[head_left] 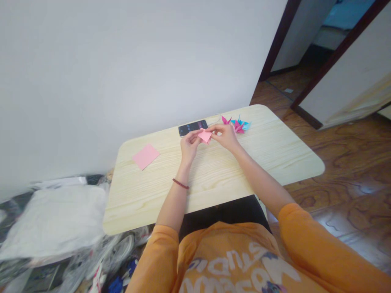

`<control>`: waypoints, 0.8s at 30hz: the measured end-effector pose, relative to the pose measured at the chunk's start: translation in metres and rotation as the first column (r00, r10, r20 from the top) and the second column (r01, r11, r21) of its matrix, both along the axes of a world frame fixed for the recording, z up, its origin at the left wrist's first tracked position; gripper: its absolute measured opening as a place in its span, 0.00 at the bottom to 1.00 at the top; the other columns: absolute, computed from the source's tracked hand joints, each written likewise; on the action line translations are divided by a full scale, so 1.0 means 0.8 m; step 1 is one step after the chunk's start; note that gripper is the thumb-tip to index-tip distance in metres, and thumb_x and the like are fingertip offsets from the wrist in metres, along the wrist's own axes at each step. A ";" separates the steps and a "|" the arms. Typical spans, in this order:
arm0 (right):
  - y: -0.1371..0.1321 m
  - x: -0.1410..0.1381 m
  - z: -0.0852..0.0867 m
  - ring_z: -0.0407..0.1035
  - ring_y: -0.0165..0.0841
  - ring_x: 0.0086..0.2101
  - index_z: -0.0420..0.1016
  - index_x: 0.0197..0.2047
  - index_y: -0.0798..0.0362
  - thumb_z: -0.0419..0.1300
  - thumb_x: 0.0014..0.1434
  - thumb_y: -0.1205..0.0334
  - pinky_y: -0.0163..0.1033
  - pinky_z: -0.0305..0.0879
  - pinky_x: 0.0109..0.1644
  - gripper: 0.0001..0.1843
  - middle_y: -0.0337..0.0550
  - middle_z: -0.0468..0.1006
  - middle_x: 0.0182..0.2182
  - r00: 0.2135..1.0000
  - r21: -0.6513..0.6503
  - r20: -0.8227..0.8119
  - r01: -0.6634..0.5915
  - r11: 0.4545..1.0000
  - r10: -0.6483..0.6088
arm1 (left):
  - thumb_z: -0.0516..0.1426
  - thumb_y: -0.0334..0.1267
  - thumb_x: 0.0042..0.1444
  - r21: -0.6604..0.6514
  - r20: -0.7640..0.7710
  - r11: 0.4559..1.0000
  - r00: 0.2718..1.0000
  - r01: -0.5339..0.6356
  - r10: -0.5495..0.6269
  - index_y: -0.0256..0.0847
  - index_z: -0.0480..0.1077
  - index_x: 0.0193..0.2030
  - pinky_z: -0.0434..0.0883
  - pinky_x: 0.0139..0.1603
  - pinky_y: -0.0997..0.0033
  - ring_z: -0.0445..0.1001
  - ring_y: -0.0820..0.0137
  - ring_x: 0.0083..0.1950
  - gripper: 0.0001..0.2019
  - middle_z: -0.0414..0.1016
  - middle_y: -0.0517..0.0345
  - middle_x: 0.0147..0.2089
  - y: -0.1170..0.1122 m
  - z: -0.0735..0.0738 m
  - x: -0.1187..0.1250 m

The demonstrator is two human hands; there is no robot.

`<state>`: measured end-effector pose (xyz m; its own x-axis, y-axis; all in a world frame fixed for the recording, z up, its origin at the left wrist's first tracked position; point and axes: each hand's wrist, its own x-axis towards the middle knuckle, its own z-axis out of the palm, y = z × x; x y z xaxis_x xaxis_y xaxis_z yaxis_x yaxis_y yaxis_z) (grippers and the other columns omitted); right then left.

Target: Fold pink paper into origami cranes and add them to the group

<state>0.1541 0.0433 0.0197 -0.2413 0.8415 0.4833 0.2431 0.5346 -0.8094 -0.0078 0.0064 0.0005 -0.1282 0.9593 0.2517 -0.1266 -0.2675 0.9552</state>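
Both of my hands meet above the middle of a light wooden table (pixel 214 179) and pinch a small folded pink paper (pixel 205 136) between them. My left hand (pixel 189 144) grips its left edge with closed fingers. My right hand (pixel 225 135) pinches its right side. A red cord bracelet sits on my left wrist.
A dark phone (pixel 192 127) lies flat just behind the hands. Folded paper cranes in magenta and blue (pixel 238 124) sit at the far right of the table. A flat pink paper square (pixel 146 156) lies to the left. White bags (pixel 55 219) pile on the floor at the left.
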 end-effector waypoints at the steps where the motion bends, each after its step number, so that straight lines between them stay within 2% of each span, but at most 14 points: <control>1: 0.000 0.000 0.000 0.69 0.29 0.26 0.82 0.32 0.53 0.62 0.49 0.68 0.36 0.65 0.33 0.08 0.42 0.82 0.32 1.000 -0.001 -0.005 -0.003 1.000 0.003 | 0.65 0.40 0.46 0.005 -0.004 1.000 1.000 -0.004 0.004 0.39 0.77 0.40 0.75 0.44 0.63 0.79 0.63 0.42 0.14 0.80 0.47 0.44 0.000 -0.001 0.000; 5: 0.003 0.001 -0.002 0.73 0.33 0.32 0.82 0.31 0.52 0.64 0.48 0.66 0.38 0.68 0.35 0.06 0.44 0.82 0.34 0.999 -0.028 -0.040 -0.037 0.999 0.036 | 0.65 0.39 0.45 -0.005 -0.030 0.999 0.999 -0.033 0.033 0.38 0.78 0.38 0.75 0.45 0.62 0.79 0.63 0.42 0.12 0.81 0.48 0.43 0.003 -0.006 0.000; 8: 0.005 0.000 -0.004 0.73 0.34 0.32 0.82 0.31 0.53 0.65 0.48 0.63 0.40 0.69 0.37 0.06 0.46 0.82 0.35 0.995 -0.059 -0.082 -0.066 0.996 0.061 | 0.64 0.39 0.45 -0.012 -0.044 1.000 0.999 -0.029 0.029 0.38 0.78 0.37 0.75 0.44 0.63 0.79 0.64 0.41 0.12 0.81 0.49 0.42 0.003 -0.006 -0.001; 17: 0.001 -0.005 -0.004 0.75 0.38 0.35 0.81 0.28 0.53 0.71 0.42 0.55 0.46 0.71 0.45 0.12 0.47 0.80 0.32 0.974 -0.195 -0.212 -0.126 0.973 0.083 | 0.65 0.40 0.45 -0.029 -0.106 0.999 0.994 -0.024 0.021 0.37 0.79 0.34 0.73 0.46 0.63 0.78 0.65 0.41 0.10 0.81 0.48 0.40 0.000 0.001 -0.001; 20: 0.001 -0.005 -0.001 0.74 0.38 0.35 0.81 0.29 0.53 0.72 0.40 0.54 0.46 0.71 0.46 0.14 0.46 0.81 0.31 0.954 -0.282 -0.288 -0.161 0.946 0.077 | 0.65 0.41 0.45 -0.057 -0.070 0.997 0.997 -0.044 0.040 0.37 0.79 0.35 0.73 0.46 0.64 0.78 0.65 0.41 0.11 0.81 0.48 0.39 0.000 0.000 0.000; 24: 0.004 -0.002 0.000 0.74 0.36 0.36 0.82 0.32 0.53 0.71 0.41 0.54 0.45 0.70 0.48 0.14 0.45 0.81 0.33 0.901 -0.393 -0.424 -0.271 0.879 0.089 | 0.65 0.43 0.44 -0.136 -0.003 0.988 0.998 -0.069 0.069 0.37 0.79 0.35 0.72 0.41 0.68 0.77 0.68 0.36 0.13 0.81 0.51 0.36 0.002 -0.002 -0.002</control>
